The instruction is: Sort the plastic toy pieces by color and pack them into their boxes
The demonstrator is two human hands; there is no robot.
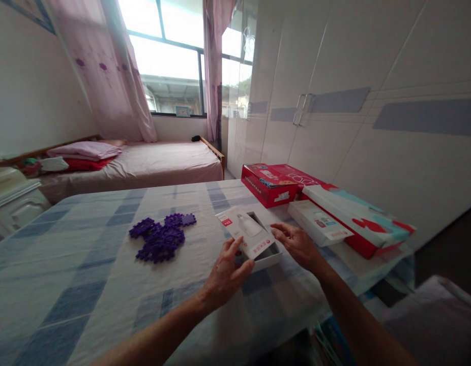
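Note:
A small white box lid (247, 231) with a red label lies skewed over its open tray (269, 258) on the checked tablecloth (67, 264). My left hand (226, 272) rests at the lid's near left corner, fingers stretched out and touching it. At the lid's right edge my right hand (296, 244) lies with its fingers extended, touching or almost touching the box. Neither hand grips anything that I can see.
A pile of purple puzzle pieces (161, 238) lies left of the box. To the right sit a red box (271, 184), a flat white box (319, 222) and a long white-and-red box (357, 218). A bed (144, 162) and a wardrobe (334, 101) stand behind.

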